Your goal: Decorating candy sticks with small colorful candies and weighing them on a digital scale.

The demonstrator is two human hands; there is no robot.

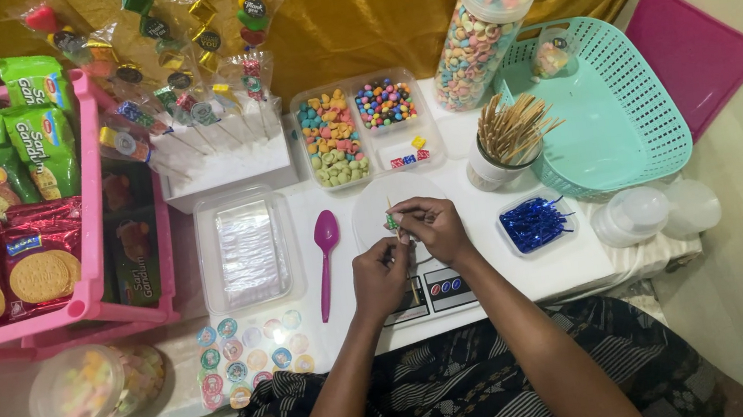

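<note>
Head view: left hand (381,277) and right hand (431,226) meet at centre, above a small scale (430,291). Both sets of fingers pinched shut on a thin wooden skewer (392,218) with a small candy on it. Purple spoon (326,248) at 9 o'clock of the hands, skewer cup (503,153) at 2, tray of blue ties (534,222) at 3.

Two bare forearms reach up from the lower centre of the frame. The left hand (379,277) and right hand (431,226) meet at mid-frame, fingertips pinched close together.
</note>
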